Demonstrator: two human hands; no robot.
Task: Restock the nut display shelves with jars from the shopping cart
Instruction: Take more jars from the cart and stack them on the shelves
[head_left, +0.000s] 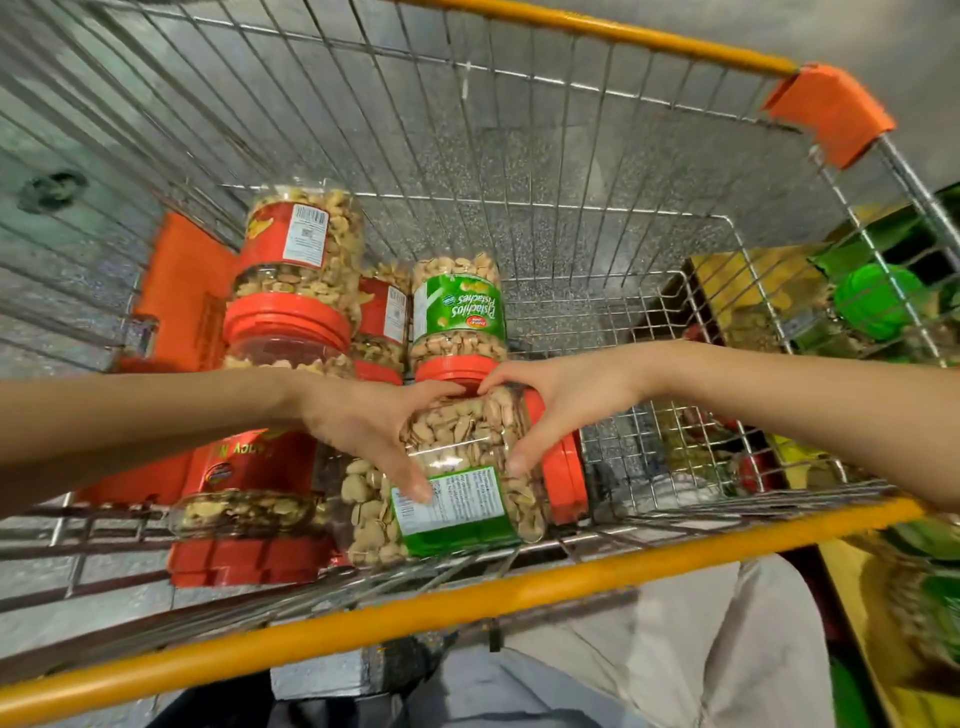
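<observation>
I look down into a wire shopping cart (545, 156) with orange rails. My left hand (363, 431) and my right hand (550, 410) both grip one clear pistachio jar (467, 441) with a green label, lying on its side near the cart's front. Behind it another green-label pistachio jar (458, 312) stands upside down on its red lid. Red-label nut jars lie at the left: one (301, 249) at the back, one (244, 478) under my left forearm. A further jar (371, 509) of pistachios lies just below the held one.
The cart's orange front rail (467, 603) runs below my hands. Through the right wall of the cart I see yellow display shelves (737, 291) with a green-lidded jar (878, 299). The cart's far half holds nothing but wire mesh.
</observation>
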